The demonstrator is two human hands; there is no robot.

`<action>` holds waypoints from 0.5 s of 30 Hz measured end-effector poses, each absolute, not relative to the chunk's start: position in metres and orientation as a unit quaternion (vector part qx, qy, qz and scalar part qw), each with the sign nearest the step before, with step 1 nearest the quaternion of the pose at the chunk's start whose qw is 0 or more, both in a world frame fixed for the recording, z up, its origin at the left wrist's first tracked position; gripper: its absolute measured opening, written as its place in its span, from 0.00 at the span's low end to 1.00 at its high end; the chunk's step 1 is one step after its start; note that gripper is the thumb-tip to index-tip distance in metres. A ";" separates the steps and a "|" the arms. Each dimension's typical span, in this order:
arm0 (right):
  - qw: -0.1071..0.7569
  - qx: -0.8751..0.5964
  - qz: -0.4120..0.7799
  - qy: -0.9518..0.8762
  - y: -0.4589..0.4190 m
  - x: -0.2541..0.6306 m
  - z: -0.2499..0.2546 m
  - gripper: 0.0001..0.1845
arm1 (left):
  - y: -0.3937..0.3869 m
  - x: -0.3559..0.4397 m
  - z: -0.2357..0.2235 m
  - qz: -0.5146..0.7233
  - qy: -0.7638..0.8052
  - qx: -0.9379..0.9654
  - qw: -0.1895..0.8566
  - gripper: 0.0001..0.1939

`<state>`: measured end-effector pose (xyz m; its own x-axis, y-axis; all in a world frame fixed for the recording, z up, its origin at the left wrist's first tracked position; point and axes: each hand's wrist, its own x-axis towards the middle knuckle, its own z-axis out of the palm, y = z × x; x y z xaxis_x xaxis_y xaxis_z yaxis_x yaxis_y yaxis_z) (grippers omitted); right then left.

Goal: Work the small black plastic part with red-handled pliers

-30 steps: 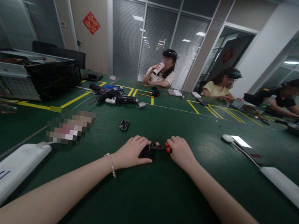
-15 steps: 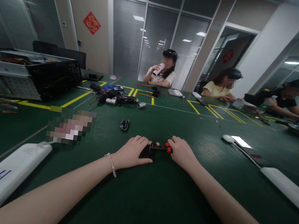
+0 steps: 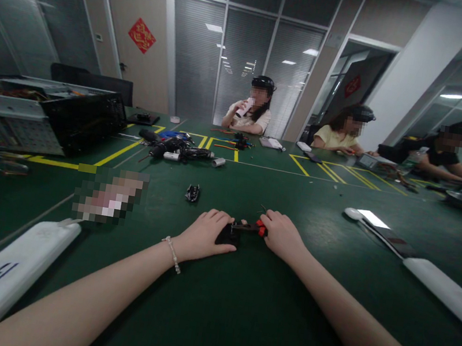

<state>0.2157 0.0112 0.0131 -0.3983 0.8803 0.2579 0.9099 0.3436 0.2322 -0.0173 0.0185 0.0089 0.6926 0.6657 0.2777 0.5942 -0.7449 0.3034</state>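
Note:
My left hand (image 3: 207,236) is closed around a small black part (image 3: 227,235) on the green table, its thumb along the near edge and its fingers over the far side. The part's exact kind is too dark to make out. My right hand (image 3: 283,237) grips red-handled pliers (image 3: 261,229) from the right. The pliers' dark jaws point left and reach the black part, overlapping its top; whether they are clamped on it I cannot tell. A thin dark wire end sticks up beside my right fingers. Beyond my left hand lies a small black-and-silver piece (image 3: 193,193).
A white power bank marked 14 (image 3: 0,274) lies at left, another white device (image 3: 444,291) and a phone (image 3: 395,241) at right. Farther back are an open computer case (image 3: 6,120), a tangle of cables with a screwdriver (image 3: 174,146), and several people seated across the table.
My right hand and the pliers have shifted very slightly to the right. My left hand and the black part stay in place.

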 end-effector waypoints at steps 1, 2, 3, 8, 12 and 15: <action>0.043 -0.549 -0.170 -0.817 0.012 0.216 0.013 0.18 | 0.019 -0.017 0.009 0.187 0.345 0.915 0.097 0.29; 0.043 -0.550 -0.168 -0.817 0.012 0.217 0.013 0.18 | 0.019 -0.018 0.009 0.186 0.345 0.915 0.098 0.29; 0.042 -0.551 -0.166 -0.817 0.012 0.217 0.013 0.18 | 0.018 -0.018 0.009 0.185 0.346 0.915 0.100 0.29; 0.042 -0.546 -0.163 -0.821 0.012 0.217 0.014 0.17 | 0.018 -0.018 0.010 0.182 0.347 0.914 0.105 0.29; 0.053 -0.547 -0.161 -0.820 0.011 0.218 0.014 0.17 | 0.017 -0.018 0.011 0.179 0.351 0.913 0.109 0.30; 0.061 -0.547 -0.161 -0.820 0.012 0.220 0.013 0.17 | 0.017 -0.018 0.012 0.180 0.351 0.913 0.106 0.30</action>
<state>0.2199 0.0120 0.0126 -0.3949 0.8762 0.2763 0.9156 0.3507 0.1965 -0.0180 0.0170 0.0117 0.6893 0.6783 0.2545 0.6021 -0.7317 0.3197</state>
